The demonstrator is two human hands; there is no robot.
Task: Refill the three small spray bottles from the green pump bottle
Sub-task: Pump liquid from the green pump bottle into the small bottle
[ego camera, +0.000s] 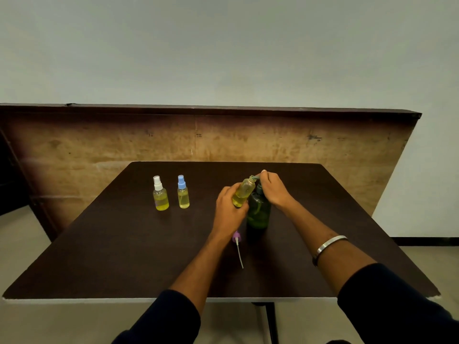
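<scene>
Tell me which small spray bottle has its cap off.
The one in the left hand, tilted at the green pump bottle: spray bottle. The other two stand capped.

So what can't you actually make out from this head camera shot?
- Pump nozzle of the green pump bottle: the right hand covers it, so any liquid flowing is hidden.
- Mouth of the uncapped small bottle: too small and blurred; the left hand wraps its base.
- Purple spray cap on the table: partly behind the left wrist.
- Exact fill levels of the white-capped bottle and blue-capped bottle: too small.
</scene>
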